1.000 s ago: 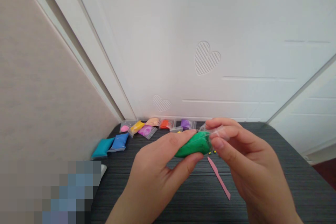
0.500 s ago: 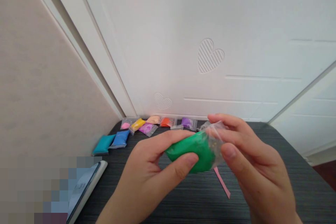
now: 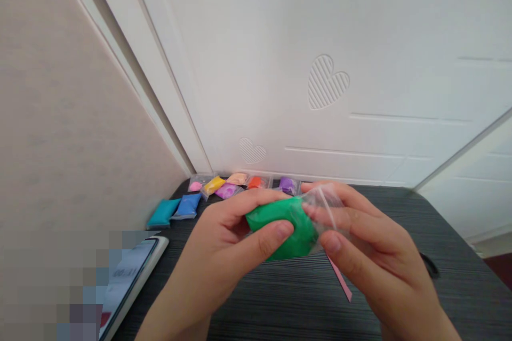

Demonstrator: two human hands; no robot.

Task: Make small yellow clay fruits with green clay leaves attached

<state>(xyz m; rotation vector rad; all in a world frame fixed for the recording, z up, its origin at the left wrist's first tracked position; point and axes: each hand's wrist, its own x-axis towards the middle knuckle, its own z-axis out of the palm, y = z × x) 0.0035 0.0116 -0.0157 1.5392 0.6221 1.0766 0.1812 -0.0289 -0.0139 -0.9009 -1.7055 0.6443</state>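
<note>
A clear zip bag of green modelling clay (image 3: pixel 286 224) is held above the dark table. My left hand (image 3: pixel 236 245) is closed round its clay-filled end, thumb in front and fingers behind. At the bag's clear end is my right hand (image 3: pixel 372 250), thumb on the near side, with the plastic pinched between thumb and fingers. One right fingertip shows through the plastic close to the clay; whether it is inside the bag or behind it I cannot tell. Below the bag lies a pink strip (image 3: pixel 340 279), its upper end hidden.
Along the table's back edge lie several small bags of coloured clay, among them a purple bag (image 3: pixel 288 185) and a yellow bag (image 3: pixel 214 186). A teal bag (image 3: pixel 163 213) and a blue bag (image 3: pixel 187 206) lie at the left, above a phone (image 3: pixel 132 282). A white panel (image 3: pixel 248 64) rises behind.
My right fingers have moved left over the clear end, bringing a fingertip nearer the clay. Both hands and the bag have shifted slightly left. A dark curved thing now shows beside my right wrist.
</note>
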